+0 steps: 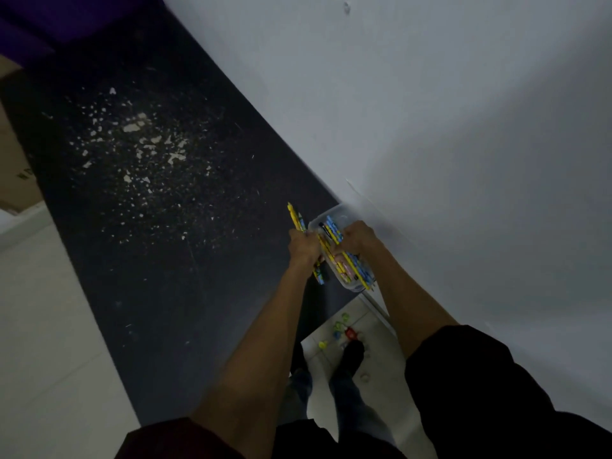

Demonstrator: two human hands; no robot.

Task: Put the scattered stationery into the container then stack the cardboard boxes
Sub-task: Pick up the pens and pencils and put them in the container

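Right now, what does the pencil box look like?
The container is a clear plastic tub, rounded corners, no lid, on the dark table by the wall. Yellow and blue pencils fill it, some poking past its near rim. The right hand grips pencils inside; the left hand holds more beside it.

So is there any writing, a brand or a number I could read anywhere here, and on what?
Nothing here can be read.
On the cardboard box: a dark printed mark, too blurred to read.
On the pencils in the container: blue and yellow patterns, any print too small to tell.
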